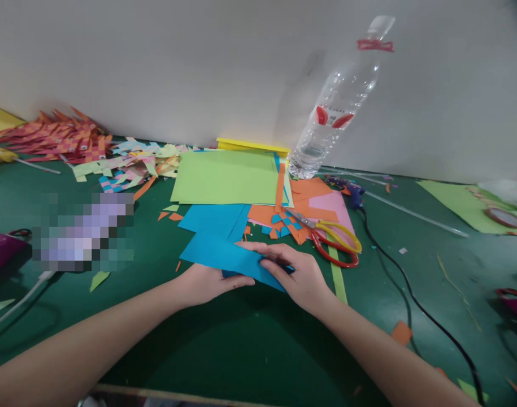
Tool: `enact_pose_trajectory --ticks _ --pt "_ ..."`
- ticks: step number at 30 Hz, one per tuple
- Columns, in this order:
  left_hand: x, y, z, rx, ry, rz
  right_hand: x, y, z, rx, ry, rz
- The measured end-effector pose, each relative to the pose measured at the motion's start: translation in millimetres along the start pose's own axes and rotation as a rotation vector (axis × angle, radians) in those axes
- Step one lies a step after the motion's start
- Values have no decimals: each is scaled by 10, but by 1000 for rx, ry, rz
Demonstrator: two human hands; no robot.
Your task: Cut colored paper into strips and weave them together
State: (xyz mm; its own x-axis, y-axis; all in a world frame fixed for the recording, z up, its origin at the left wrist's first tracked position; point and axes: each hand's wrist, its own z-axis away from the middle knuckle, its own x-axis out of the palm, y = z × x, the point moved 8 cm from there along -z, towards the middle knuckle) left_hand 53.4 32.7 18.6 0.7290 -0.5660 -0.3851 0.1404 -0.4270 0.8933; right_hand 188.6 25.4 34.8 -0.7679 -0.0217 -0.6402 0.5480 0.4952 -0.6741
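A sheet of blue paper is held up between my two hands, tilted above the green table. My left hand grips it from below, the thumb along the near edge and the other fingers hidden under the sheet. On the right end, my right hand pinches the paper between thumb and fingers. Behind it lie more blue sheets. Scissors with red and yellow handles rest just beyond my right hand, beside small woven orange and blue paper pieces.
Light green sheets are stacked by the wall. A plastic bottle leans there. A glue gun trails a black cable on the right. Woven red-orange paper pieces pile up at the left, behind a blurred-out device.
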Motion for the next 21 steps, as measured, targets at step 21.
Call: enact_pose_trajectory --ticks 21 --pt "-288 -170 -8 -171 312 482 -149 -56 -1 -106 167 8"
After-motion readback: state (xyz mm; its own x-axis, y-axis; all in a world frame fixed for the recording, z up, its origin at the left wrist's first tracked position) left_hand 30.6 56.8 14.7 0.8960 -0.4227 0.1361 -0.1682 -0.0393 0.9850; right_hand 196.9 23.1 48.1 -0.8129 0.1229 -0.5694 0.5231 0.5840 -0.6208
